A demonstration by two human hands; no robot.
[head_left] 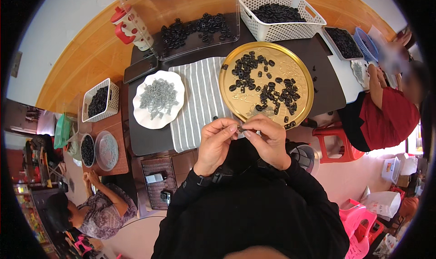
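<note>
My left hand (217, 143) and my right hand (269, 140) meet in front of me, thumbs and fingertips closed on one small dark part (240, 128). Fingers cover much of it, so its exact kind is hard to make out. Just beyond my hands, a round gold tray (290, 61) carries loose black oval pieces (245, 73), some with holes. On the left stands a white scalloped plate (137, 116) heaped with small clear-grey pieces (159, 97). Between plate and tray lies a grey-and-white striped cloth (200, 100).
At the back, a clear bin (195, 50) and a white basket (277, 32) hold more black pieces. A red-lidded, dotted jug (136, 29) stands by the wall. One person (97, 209) sits left, another (390, 109) right beside a red stool (336, 143). A wicker surface (159, 168) holds small devices.
</note>
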